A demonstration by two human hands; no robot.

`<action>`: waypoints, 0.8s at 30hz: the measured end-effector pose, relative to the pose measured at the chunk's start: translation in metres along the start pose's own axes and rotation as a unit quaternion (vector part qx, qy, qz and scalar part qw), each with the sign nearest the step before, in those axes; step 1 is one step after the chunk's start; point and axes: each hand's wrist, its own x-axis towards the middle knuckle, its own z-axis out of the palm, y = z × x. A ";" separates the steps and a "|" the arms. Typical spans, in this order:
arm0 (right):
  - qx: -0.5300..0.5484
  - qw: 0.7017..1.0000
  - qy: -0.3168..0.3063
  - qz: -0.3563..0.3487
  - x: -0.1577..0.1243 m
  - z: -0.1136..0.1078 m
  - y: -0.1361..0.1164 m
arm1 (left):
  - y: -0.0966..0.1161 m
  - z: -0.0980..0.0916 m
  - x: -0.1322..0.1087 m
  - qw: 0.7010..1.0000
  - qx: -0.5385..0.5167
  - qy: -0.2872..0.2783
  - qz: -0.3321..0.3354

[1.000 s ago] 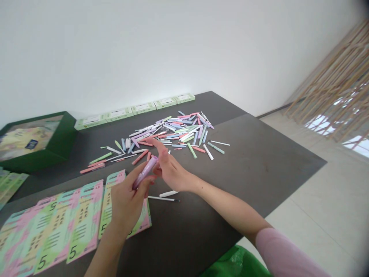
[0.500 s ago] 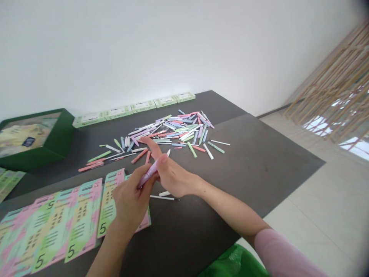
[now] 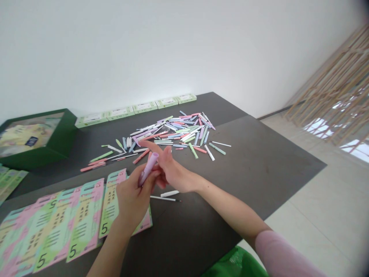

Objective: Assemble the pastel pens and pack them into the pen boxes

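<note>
A tilted lilac pen barrel is grasped by the left hand. The right hand is held open just beside it.

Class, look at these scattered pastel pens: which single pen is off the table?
The lilac pen, held tilted in the left hand; all the other pens lie flat on the dark table.

The pen barrel is smooth plastic, the tabletop matt.
</note>
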 end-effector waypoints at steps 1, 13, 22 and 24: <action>0.004 1.000 -0.023 -0.009 0.001 0.000 0.001 | 0.000 -0.001 0.000 1.000 -0.021 0.006 -0.011; -0.130 0.991 -0.008 0.005 -0.005 -0.013 -0.003 | -0.003 -0.003 0.010 0.902 -0.428 0.051 -0.033; -0.345 0.932 0.029 -0.111 -0.011 0.003 -0.014 | -0.008 -0.002 0.003 0.921 -0.389 0.026 -0.011; -0.407 0.897 0.055 -0.166 -0.011 0.002 -0.016 | -0.011 -0.002 0.004 0.932 -0.362 0.024 0.002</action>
